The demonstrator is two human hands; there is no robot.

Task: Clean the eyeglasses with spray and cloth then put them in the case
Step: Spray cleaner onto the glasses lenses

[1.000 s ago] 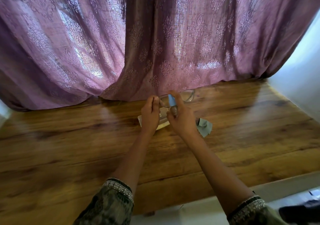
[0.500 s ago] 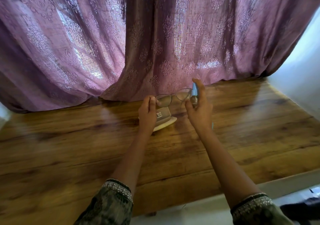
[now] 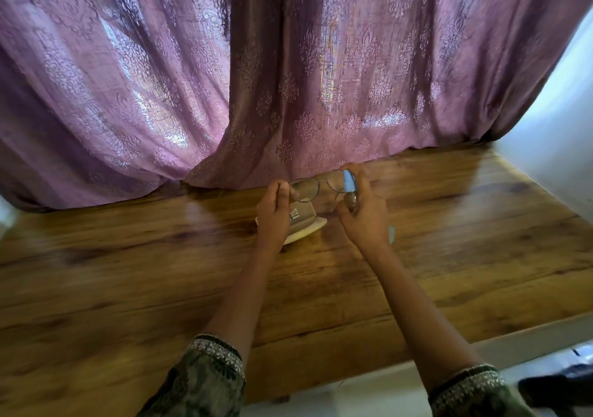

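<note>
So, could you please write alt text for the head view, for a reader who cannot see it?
A person's left hand holds eyeglasses by one end while the right hand holds a small blue spray bottle at the other lens. Below them a pale case lies on a wooden table, with a purple curtain behind.
</note>
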